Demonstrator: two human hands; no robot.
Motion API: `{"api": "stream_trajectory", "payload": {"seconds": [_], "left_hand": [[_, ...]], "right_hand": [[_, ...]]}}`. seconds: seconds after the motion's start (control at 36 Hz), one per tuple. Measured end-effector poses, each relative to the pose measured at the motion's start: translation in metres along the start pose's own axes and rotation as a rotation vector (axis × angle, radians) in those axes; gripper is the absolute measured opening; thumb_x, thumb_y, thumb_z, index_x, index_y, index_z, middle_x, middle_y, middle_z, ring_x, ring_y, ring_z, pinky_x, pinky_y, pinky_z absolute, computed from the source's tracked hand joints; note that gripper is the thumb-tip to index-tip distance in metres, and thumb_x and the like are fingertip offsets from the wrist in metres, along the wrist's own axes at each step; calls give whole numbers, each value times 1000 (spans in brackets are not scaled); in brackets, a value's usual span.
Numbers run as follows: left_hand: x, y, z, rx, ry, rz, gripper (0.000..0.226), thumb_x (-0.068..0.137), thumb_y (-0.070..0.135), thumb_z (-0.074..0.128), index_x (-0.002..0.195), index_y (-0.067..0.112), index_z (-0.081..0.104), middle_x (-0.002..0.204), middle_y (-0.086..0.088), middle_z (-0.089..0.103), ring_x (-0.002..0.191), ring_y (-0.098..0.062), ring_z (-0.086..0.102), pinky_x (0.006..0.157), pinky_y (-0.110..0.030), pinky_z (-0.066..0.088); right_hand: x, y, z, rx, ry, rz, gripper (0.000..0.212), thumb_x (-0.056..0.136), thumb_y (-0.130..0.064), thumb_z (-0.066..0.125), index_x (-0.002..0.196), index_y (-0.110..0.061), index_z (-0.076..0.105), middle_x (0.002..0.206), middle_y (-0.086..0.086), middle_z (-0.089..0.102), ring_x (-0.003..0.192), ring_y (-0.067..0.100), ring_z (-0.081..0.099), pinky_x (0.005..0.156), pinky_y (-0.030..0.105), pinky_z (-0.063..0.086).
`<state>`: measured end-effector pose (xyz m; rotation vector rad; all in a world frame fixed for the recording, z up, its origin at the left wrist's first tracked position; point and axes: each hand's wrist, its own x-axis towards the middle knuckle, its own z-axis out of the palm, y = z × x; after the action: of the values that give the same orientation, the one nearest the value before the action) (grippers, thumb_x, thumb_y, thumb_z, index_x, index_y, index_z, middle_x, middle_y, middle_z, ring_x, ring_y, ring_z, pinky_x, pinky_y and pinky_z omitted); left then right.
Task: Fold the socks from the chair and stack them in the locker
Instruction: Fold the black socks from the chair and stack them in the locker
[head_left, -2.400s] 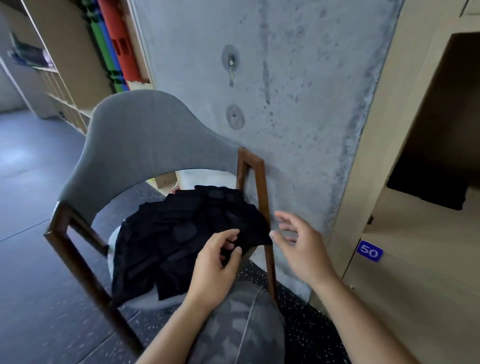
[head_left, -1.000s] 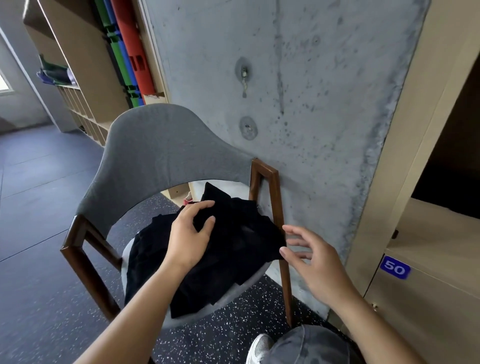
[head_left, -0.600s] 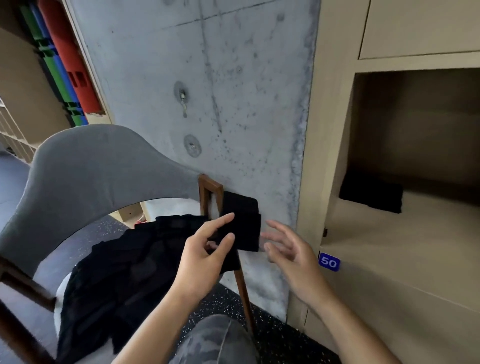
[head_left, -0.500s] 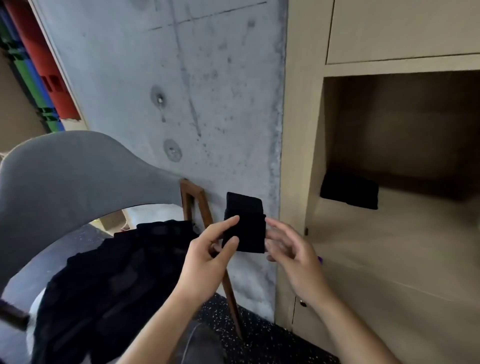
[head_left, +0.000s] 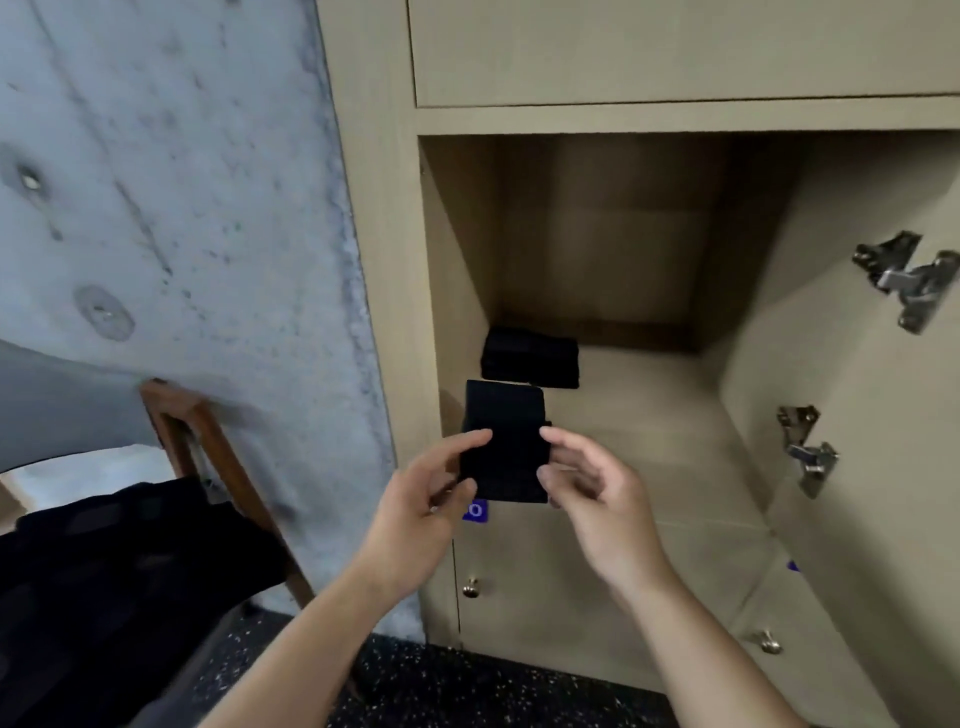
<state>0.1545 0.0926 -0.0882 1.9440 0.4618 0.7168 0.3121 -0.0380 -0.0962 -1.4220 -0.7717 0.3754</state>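
Observation:
A folded black sock (head_left: 506, 441) is held upright in front of the open locker (head_left: 649, 415). My left hand (head_left: 421, 499) pinches its left edge between thumb and fingers. My right hand (head_left: 592, 493) pinches its right edge. Inside the locker, at the back left of its floor, lies a stack of folded black socks (head_left: 530, 357). A heap of loose black socks (head_left: 119, 566) lies on the chair (head_left: 208, 441) at the lower left.
A concrete wall (head_left: 182, 182) stands between the chair and the locker. The locker door (head_left: 857, 415) hangs open on the right with two metal hinges. Closed locker doors with small knobs sit below, one bearing a blue number tag (head_left: 475, 511).
I lifted a folded sock off the chair with my left hand and carried it right to the locker opening. My right hand has taken its other edge. The view swung right.

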Motion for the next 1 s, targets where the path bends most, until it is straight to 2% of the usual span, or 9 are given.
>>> {"api": "stream_trajectory", "payload": {"seconds": [0.06, 0.17, 0.22, 0.31, 0.44, 0.58, 0.69, 0.83, 1.0], "left_hand": [[9, -1, 12, -14, -23, -6, 57, 102, 3, 56, 133, 50, 58, 106, 3, 76, 99, -27, 72, 94, -48, 58], [33, -10, 36, -31, -36, -11, 56, 101, 2, 58, 130, 50, 59, 111, 12, 69, 93, -13, 70, 83, -29, 55], [48, -19, 48, -48, -45, -25, 56, 101, 1, 58, 131, 48, 60, 124, 20, 64, 99, -8, 70, 91, -25, 52], [66, -32, 64, -51, -77, -24, 58, 98, -6, 56, 131, 42, 60, 131, 14, 66, 99, -12, 72, 91, -26, 54], [89, -54, 86, -54, -172, -68, 57, 98, -15, 47, 136, 26, 56, 136, 3, 62, 102, -3, 72, 94, -20, 53], [107, -78, 101, 25, -165, -55, 62, 97, -16, 45, 127, 36, 57, 137, -3, 63, 112, -6, 67, 95, -14, 47], [117, -86, 107, 49, -155, -60, 59, 96, -18, 44, 138, 19, 59, 133, -5, 63, 121, -6, 58, 99, -7, 42], [132, -98, 112, 110, -120, 0, 55, 97, -8, 50, 139, 26, 61, 130, 1, 67, 124, -8, 61, 111, -32, 47], [151, -109, 115, 126, -138, -19, 54, 99, 0, 56, 141, 34, 58, 127, 3, 66, 120, -5, 60, 109, -26, 46]], "right_hand": [[5, 4, -12, -15, 28, 10, 39, 93, -5, 72, 121, -32, 72, 112, -4, 73, 93, 7, 71, 88, 27, 58], [23, 14, -39, -29, 88, 54, 38, 93, -6, 73, 120, -33, 73, 112, -3, 74, 99, 6, 71, 86, 28, 58], [33, 22, -51, -19, 115, 87, 38, 93, -4, 72, 120, -31, 73, 111, -3, 75, 99, 8, 72, 79, 26, 57], [48, 38, -69, 0, 153, 142, 37, 93, 0, 70, 121, -24, 73, 110, 1, 77, 91, 7, 72, 69, 21, 55], [69, 71, -91, -91, 186, 222, 36, 93, 0, 70, 119, -24, 74, 115, 7, 73, 91, 12, 71, 67, 18, 55], [88, 89, -98, -160, 182, 243, 34, 94, 2, 69, 118, -22, 73, 116, 8, 70, 86, 15, 70, 64, 22, 57], [98, 102, -104, -466, 221, 68, 33, 90, -6, 75, 106, -35, 71, 103, -7, 71, 92, 10, 69, 89, 36, 58], [98, 107, -109, -759, 40, -155, 27, 91, -16, 76, 117, -23, 77, 122, -11, 68, 116, 4, 60, 103, 10, 37], [111, 122, -114, -917, 5, -116, 28, 97, -20, 68, 125, -22, 75, 139, -7, 64, 127, 11, 59, 107, 18, 38]]}}
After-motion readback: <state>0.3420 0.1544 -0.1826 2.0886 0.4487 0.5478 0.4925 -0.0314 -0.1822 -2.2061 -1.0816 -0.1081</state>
